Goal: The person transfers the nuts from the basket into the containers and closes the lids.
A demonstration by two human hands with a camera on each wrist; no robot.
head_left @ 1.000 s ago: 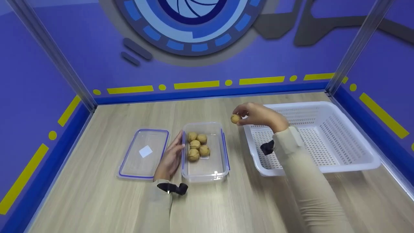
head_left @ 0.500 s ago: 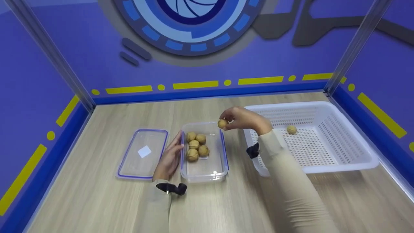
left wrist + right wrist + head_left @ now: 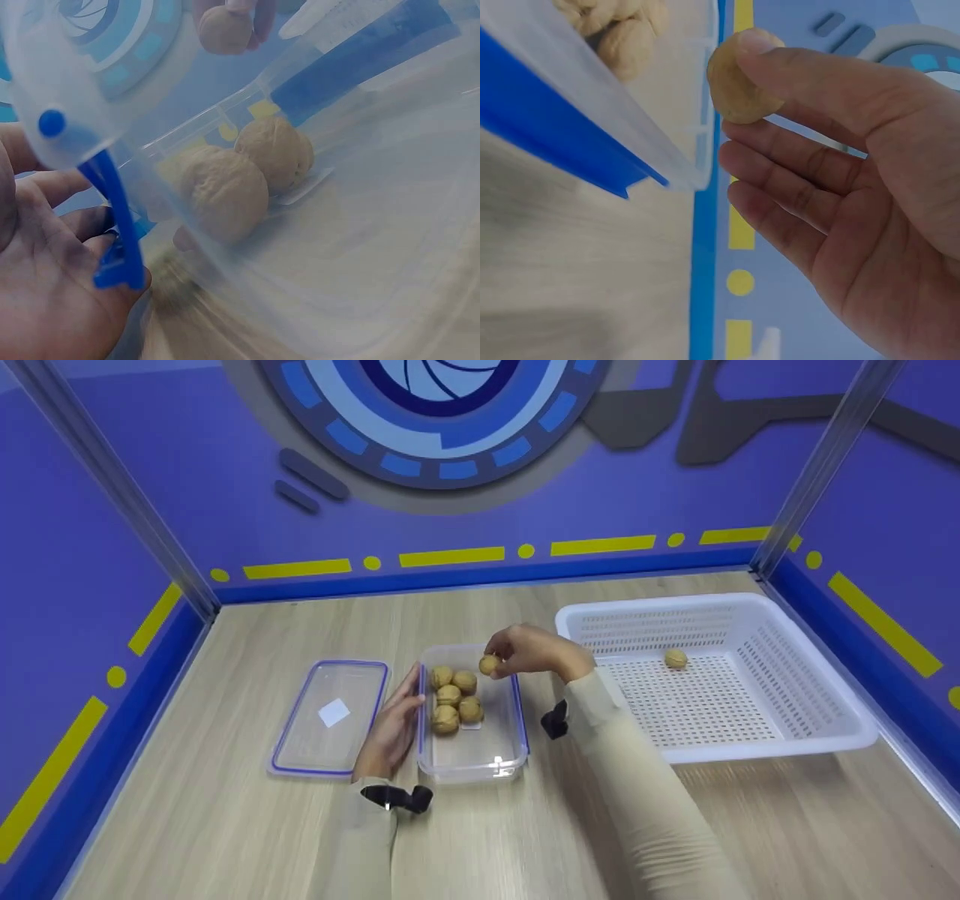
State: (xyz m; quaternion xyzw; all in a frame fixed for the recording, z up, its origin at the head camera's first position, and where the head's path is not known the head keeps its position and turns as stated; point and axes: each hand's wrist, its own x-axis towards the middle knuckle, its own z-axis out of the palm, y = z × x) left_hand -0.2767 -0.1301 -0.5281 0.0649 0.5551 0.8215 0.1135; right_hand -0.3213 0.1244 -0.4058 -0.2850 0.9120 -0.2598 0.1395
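A walnut (image 3: 489,664) is pinched between the thumb and fingers of my right hand (image 3: 532,649), above the back right part of a clear plastic food container (image 3: 499,742). Several walnuts (image 3: 448,695) lie inside along its left side. My left hand (image 3: 390,735) rests with extended fingers at the container's left wall. In the left wrist view, its palm (image 3: 52,277) faces that wall beside a hanging blue-edged clip (image 3: 120,232). The right wrist view shows the held walnut (image 3: 742,79) at the thumb tip, close to the container rim (image 3: 682,172).
A clear lid (image 3: 304,742) with a blue seal and a white square sticker lies left of the container. To the right stands a white perforated basket (image 3: 757,751) holding one walnut (image 3: 676,658). Blue walls (image 3: 450,529) enclose the table at the back and sides.
My right hand has carried the walnut left from the basket's edge to over the container, uncovering the walnut in the basket. My left hand has stayed at the container.
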